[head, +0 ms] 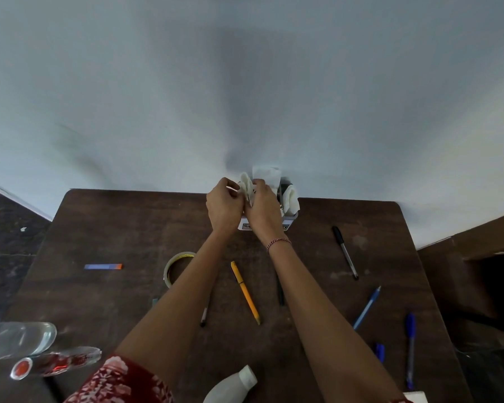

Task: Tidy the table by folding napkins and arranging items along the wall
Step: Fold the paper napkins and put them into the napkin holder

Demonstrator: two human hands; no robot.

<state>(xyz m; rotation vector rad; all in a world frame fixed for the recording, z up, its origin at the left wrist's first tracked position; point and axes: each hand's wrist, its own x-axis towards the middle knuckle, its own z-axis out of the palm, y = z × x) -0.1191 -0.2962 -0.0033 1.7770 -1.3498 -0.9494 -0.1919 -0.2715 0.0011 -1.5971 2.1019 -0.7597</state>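
Grip, left hand (pixel 224 206) and right hand (pixel 263 212): both pinched on one white napkin (pixel 246 186), held between the fingertips above a white holder (pixel 291 220) at the surface's 12 o'clock edge, against the pale wall (pixel 245 82). Surface (pixel 114 228): dark brown wood; yellow pen (pixel 245 292) at centre, tape roll (pixel 169 269) at 9 o'clock of it, blue pen (pixel 367 308) toward 4 o'clock.

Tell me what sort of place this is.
Probably a home or office desk: a dark brown wooden table pushed against a plain pale wall, bearing a yellow pen, a blue pen and a roll of clear tape.
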